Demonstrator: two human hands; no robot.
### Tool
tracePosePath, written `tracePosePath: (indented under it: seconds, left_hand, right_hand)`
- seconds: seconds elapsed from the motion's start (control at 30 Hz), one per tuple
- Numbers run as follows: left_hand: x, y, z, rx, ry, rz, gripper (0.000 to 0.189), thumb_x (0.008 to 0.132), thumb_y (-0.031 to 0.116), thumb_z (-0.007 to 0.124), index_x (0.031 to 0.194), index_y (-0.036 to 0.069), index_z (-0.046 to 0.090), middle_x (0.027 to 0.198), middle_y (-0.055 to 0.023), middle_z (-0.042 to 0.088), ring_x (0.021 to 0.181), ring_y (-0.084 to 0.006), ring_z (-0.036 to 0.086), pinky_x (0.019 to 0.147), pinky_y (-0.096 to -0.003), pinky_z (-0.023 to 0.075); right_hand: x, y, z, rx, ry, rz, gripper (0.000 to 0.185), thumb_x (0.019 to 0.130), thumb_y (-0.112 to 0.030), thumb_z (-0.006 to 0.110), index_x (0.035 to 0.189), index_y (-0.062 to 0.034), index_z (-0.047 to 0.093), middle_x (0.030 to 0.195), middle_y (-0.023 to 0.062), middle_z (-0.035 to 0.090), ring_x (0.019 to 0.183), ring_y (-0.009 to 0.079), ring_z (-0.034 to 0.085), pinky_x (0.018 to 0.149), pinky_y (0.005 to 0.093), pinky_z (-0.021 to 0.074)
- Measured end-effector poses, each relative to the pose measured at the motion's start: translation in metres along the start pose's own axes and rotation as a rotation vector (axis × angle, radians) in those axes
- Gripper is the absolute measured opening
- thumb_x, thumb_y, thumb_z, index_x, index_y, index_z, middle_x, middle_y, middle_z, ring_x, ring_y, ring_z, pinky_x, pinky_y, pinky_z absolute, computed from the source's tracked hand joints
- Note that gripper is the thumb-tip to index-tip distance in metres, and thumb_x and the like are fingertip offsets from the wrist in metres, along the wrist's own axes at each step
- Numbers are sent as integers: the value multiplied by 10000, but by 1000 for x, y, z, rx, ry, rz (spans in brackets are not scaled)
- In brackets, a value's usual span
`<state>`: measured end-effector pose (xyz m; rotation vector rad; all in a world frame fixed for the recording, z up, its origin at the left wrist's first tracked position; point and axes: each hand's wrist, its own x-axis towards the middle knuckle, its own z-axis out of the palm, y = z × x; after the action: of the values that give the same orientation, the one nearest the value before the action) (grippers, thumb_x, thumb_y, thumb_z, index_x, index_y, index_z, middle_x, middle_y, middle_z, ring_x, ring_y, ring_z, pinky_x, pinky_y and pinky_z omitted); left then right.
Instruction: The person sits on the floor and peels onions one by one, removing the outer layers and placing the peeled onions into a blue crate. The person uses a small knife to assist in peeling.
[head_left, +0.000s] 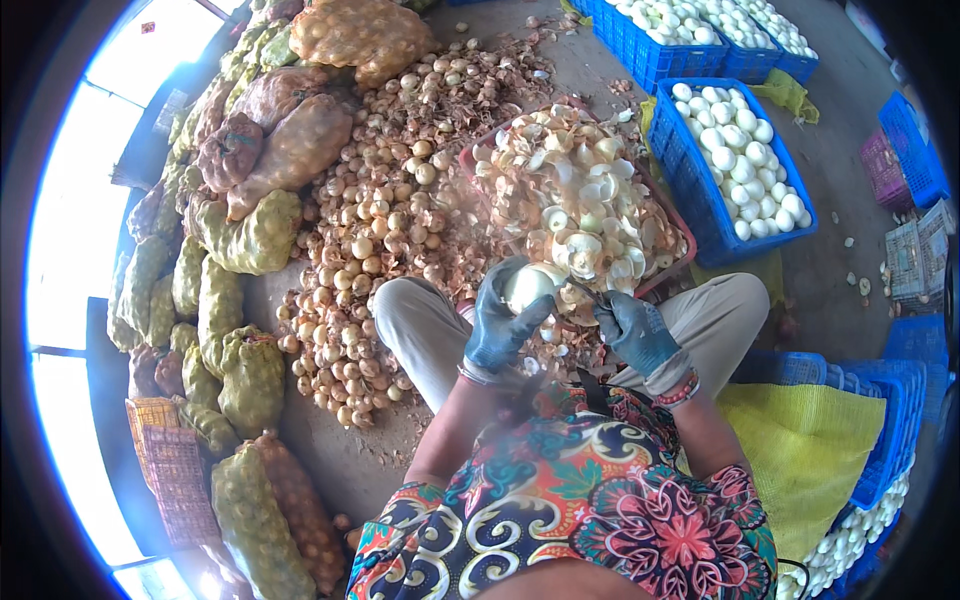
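Note:
My left hand (501, 319), in a blue-grey work glove, holds a pale, peeled-looking onion (529, 288) above my lap. Close to its right, my right hand (636, 330), gloved alike, grips a small dark tool (583, 286), likely a knife, whose tip points at the onion; glove and peel partly hide it. Just beyond both hands lies a red-rimmed tray (684, 264) heaped with onion skins (574, 187). Unpeeled onions (362, 248) with loose skins are spread over the floor to the left of the tray.
A blue plastic crate (757, 245) of peeled onions stands right of the tray, with more full crates (664, 64) behind. Stuffed mesh sacks (251, 232) line the left side. Yellow woven sacking (806, 442) drapes over stacked blue crates (892, 420) at right. My bent knees flank the hands.

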<state>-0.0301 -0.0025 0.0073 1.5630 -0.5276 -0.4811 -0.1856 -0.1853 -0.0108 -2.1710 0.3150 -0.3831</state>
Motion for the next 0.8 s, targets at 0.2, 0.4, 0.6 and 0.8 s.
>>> tracePosePath:
  seconds: [0.2,0.4,0.6,0.8]
  left_hand:
    - [2,-5,-12,-277,-217,-69,740,854,233,890,1460,5,532,1314,-82,641,1192,-178,625,1038,-334,519]
    - [-1,-34,-2,-554,29,-229,626,951,365,807,1414,17,567,1250,-94,691,1110,-185,690,946,-360,594]
    - [1,-27,4,-308,23,-104,588,1023,279,722,1477,-25,503,1278,-96,666,1113,-178,672,971,-362,591]
    - [22,-13,-18,-235,-278,-245,998,856,497,869,1537,-60,398,1394,-149,606,1264,-229,613,1085,-347,498]
  right_hand:
    - [19,20,-23,596,-505,521,337,1062,-313,618,1169,-15,735,666,-20,610,563,44,583,529,286,460]
    - [21,22,-23,136,-424,259,292,1062,-226,583,1042,54,661,783,66,689,705,118,671,647,299,533]
    - [5,10,-14,-81,-200,-121,186,1021,-173,596,985,5,641,837,199,699,749,346,715,669,429,553]
    - [4,10,-28,-312,-144,-249,175,971,-251,668,967,-77,650,846,160,664,747,383,681,628,488,540]
